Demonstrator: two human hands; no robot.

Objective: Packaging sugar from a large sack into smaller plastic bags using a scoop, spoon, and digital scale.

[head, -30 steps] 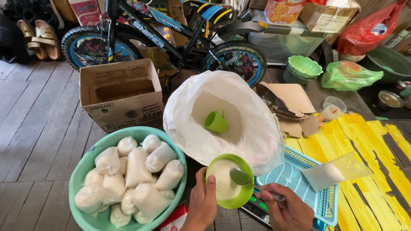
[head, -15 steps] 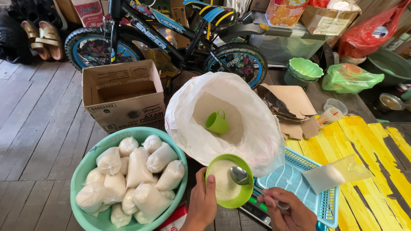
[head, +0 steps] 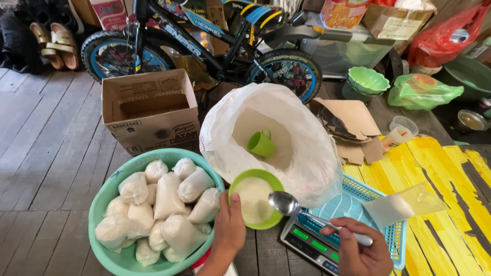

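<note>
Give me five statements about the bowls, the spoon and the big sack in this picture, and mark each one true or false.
1. The left hand holds a small green bowl of white grains. True.
2. The right hand holds a fork. False: it holds a metal spoon, its head beside the small bowl's rim.
3. A green cup lies inside the big white sack. True.
4. The large green basin is full of loose grains. False: it holds filled, tied clear bags.
5. The cardboard box stands on the yellow surface. False: it stands on the wooden floor, in front of the bicycle.
</note>
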